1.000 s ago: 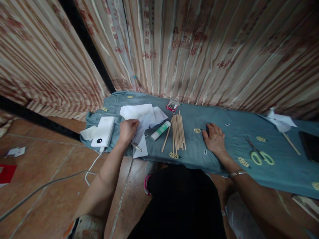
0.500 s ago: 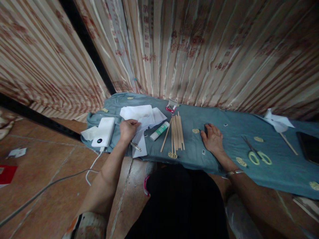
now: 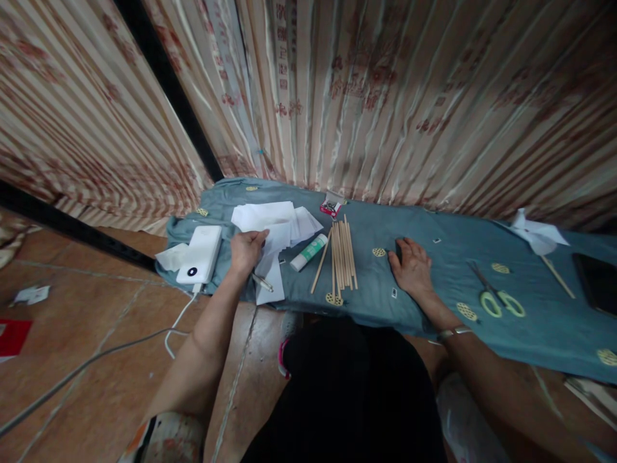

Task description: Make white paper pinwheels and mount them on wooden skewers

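Note:
My left hand (image 3: 247,249) is over loose sheets of white paper (image 3: 264,212), its thumb and fingers pinched on the edge of one sheet (image 3: 278,239). A pen (image 3: 263,282) lies just below it on another piece of paper. Palm down on the blue-green cloth (image 3: 366,299) rests my right hand (image 3: 411,267), fingers stretched out and holding nothing. Between the hands are a glue stick (image 3: 309,253) and a bundle of thin wooden sticks (image 3: 343,256). Scissors with light green handles (image 3: 501,304) lie to the right of my right hand.
A white power bank (image 3: 200,254) with a cable stands at the left end. Behind the sticks is a small red box (image 3: 330,207). Farther right are a paper pinwheel-like piece on a stick (image 3: 537,233) and a dark phone (image 3: 595,283). A curtain (image 3: 361,96) hangs behind.
The pinched fingers of my left hand have shifted slightly left, and the sheet beside them lies a little differently. My right hand has stayed where it was.

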Demonstrator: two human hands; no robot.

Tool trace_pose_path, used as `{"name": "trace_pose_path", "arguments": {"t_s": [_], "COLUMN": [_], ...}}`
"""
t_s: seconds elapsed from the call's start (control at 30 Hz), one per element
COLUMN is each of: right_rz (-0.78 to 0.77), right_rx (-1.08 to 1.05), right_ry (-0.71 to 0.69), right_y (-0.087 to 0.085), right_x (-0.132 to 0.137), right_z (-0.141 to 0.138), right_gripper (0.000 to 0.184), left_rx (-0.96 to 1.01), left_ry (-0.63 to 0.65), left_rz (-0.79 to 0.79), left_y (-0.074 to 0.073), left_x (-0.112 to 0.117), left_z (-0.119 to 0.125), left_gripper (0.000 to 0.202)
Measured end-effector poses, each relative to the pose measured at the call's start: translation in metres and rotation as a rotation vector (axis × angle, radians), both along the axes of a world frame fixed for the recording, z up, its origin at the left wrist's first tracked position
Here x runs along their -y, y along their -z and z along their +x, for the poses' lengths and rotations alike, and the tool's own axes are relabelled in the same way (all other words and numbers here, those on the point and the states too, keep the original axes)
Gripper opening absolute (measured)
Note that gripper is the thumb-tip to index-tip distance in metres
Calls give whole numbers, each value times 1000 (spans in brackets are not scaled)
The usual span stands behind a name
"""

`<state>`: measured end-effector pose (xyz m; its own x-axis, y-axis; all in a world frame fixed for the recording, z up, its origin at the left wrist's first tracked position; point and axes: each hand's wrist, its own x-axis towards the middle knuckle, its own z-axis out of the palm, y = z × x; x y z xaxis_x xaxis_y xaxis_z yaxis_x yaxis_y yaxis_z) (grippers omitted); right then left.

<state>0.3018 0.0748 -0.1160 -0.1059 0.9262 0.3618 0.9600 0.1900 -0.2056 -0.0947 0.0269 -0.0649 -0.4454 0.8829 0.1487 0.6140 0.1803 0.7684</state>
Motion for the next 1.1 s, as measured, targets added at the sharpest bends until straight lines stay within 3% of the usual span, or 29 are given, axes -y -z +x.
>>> {"name": "trace_pose_path", "arguments": {"t_s": [0.23, 0.4, 0.53, 0.7, 0.8, 0.9, 1.1], "right_rz": [-37, -178, -178, -83, -38, 28, 95], "right_rx": [-70, -251, -469, -465, -434, -435, -478], "right_ry": [-6, -28, -114, -265, -292, -285, -230], "right_y": [-2, -5, -21, -58, -73, -74, -52], "right_x": [-1, -11, -2, 40, 66, 87, 111], "right_z": [1, 10, 13, 4, 1, 6, 30], "right_gripper": [53, 64, 77, 78, 79, 74, 28], "left_rx": [1, -141, -311, -476, -515, -548, -540], "left_ry": [-46, -5, 194, 490, 611, 698, 824], "left_rz": [-9, 117, 263, 231, 174, 152, 110], "left_y": [2, -21, -46, -63, -65, -61, -39], "left_x": [0, 6, 19, 38, 49, 57, 64], "left_z": [4, 26, 71, 149, 188, 214, 240], "left_gripper": [18, 17, 16, 18, 20, 22, 23]}}
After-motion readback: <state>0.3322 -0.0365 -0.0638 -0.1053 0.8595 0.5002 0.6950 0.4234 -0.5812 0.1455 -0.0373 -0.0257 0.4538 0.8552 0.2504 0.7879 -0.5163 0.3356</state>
